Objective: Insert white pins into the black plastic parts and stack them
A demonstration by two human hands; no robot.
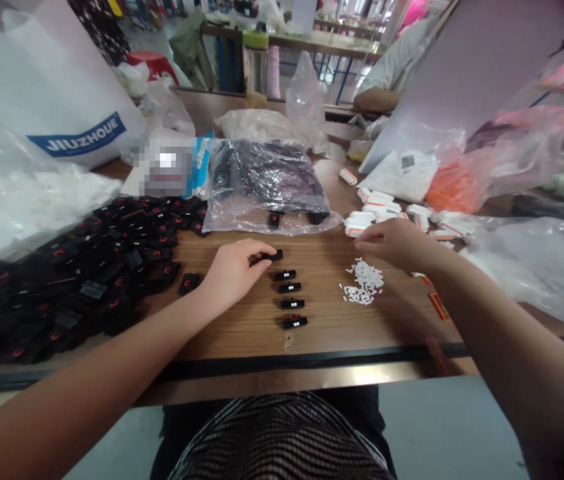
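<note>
- Head view: at the clock's centre, a black housing (277, 255) sits at the far end of a short row on the worktop (232, 333), pinched between thumb and fingers of the left hand (235, 267).
- The step in hand appears to be the handling of this single housing; the next move seems to call for a steady fingertip hold on it and, should a tiny white part be picked, a fine pinch from the other side.
- Toward 6 o'clock, four row pieces (293, 304) lie apart from one another: dark, oblong moulded plastic, each showing paired white dots (287, 274).
- Between 3 and 4 o'clock, small white pieces (368, 275) form a loose heap, short and rod-like, matt in look.
- At 3 o'clock, the right hand (392, 243) hangs beyond that heap, its fingers curled together; I cannot tell whether it grasps anything.
- Near 2 o'clock, white blocks with orange stripes (379, 198) are clustered, smooth and rounded-oblong.
- Around 8 to 9 o'clock, a jumbled black pile (112, 280) spreads wide, boxy plastic flecked with orange-red.
- At 12 o'clock, a clear bag (267, 177), crinkled and glossy, covers dark contents.
- The worktop shows brown wood grain with a dark edge strip (262, 365) toward 6 o'clock.
</note>
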